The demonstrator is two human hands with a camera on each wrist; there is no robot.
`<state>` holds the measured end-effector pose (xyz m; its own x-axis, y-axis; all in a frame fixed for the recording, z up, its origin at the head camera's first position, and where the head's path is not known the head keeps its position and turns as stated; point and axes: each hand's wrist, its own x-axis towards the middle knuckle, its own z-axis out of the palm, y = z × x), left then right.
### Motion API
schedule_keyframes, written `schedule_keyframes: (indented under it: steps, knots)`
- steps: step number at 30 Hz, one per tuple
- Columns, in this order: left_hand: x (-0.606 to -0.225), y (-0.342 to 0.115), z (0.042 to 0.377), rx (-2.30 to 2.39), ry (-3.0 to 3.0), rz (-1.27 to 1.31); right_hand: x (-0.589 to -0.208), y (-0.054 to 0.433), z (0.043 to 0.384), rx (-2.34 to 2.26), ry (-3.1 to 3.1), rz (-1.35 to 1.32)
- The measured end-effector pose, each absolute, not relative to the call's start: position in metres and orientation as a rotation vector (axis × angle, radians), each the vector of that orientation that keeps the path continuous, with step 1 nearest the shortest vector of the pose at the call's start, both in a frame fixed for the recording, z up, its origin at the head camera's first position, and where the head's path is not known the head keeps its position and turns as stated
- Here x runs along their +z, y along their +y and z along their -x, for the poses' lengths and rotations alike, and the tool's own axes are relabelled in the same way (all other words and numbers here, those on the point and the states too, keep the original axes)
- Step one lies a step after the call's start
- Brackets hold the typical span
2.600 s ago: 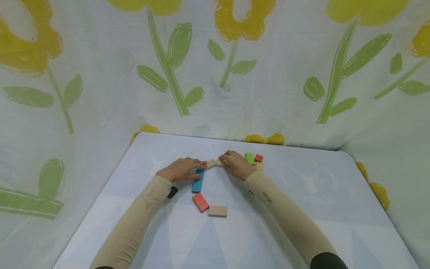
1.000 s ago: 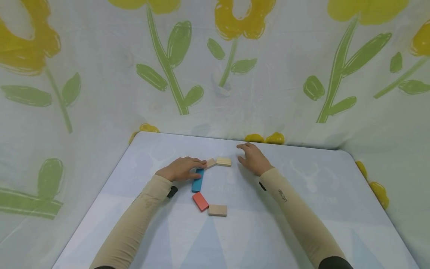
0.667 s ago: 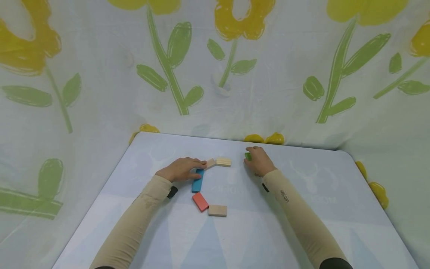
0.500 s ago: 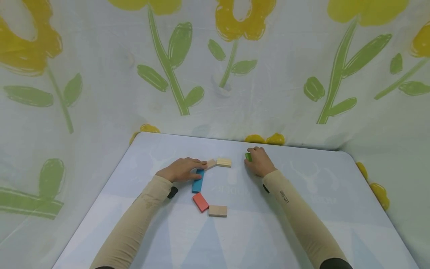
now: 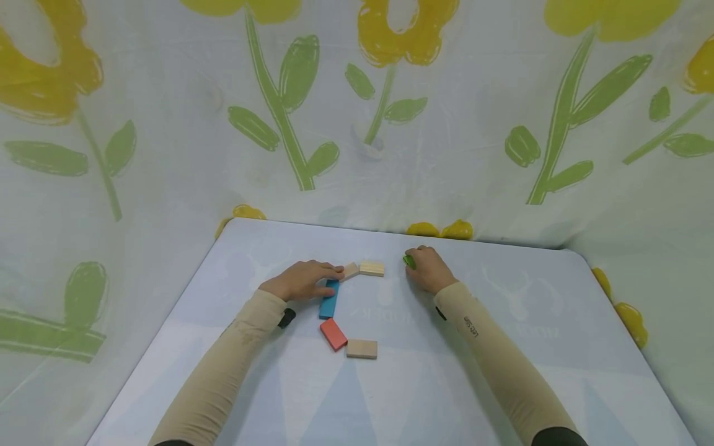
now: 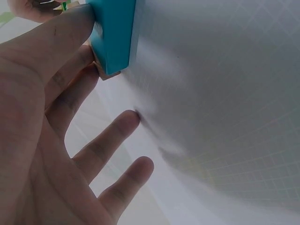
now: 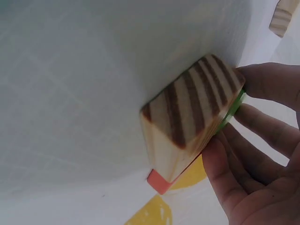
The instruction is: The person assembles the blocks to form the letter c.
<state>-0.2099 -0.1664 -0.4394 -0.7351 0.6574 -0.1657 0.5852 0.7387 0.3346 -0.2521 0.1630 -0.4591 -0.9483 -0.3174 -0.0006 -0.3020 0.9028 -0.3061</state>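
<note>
Flower-printed white sheeting hangs behind the pale table, and both your arms reach across it in tan sleeves. Your left hand comes in from the left, palm down, thumb tip against the blue block and the forward fingers reaching to the small pale wooden block just beyond it; the left wrist view shows the last two fingers spread apart and nearly straight, touching neither block. Your right hand angles in from the right, bent at the wrist, thumb and fingers pinching the green block near the table's far edge. That green block is bright and tilted, mostly covered by your fingers; the right wrist view gives only a thin strip of it behind a wooden block with dark brown stripes. You cannot tell from here whether your thumb also touches that striped one. A red block peeks out past its lower end. Between your hands, a ridged wooden block sits end to end with the small pale one. Nearer you, below the blue block's near end, an orange-red block lies slanted, its lower corner at a plain tan block lying crosswise.
</note>
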Motion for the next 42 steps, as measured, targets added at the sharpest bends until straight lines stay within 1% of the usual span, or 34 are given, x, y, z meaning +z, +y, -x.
schedule_keyframes:
  steps: [25,36,42]
  knots:
    - [-0.44,-0.167,0.21,0.378,2.668,-0.95,-0.448,0.163,0.244,-0.552,3.063,0.589]
    - [-0.44,-0.166,0.21,0.384,2.663,-0.968,-0.454,0.162,0.236,-0.51,3.024,0.634]
    - [-0.439,-0.166,0.21,0.364,2.671,-0.968,-0.456,0.16,0.232,-0.517,3.014,0.739]
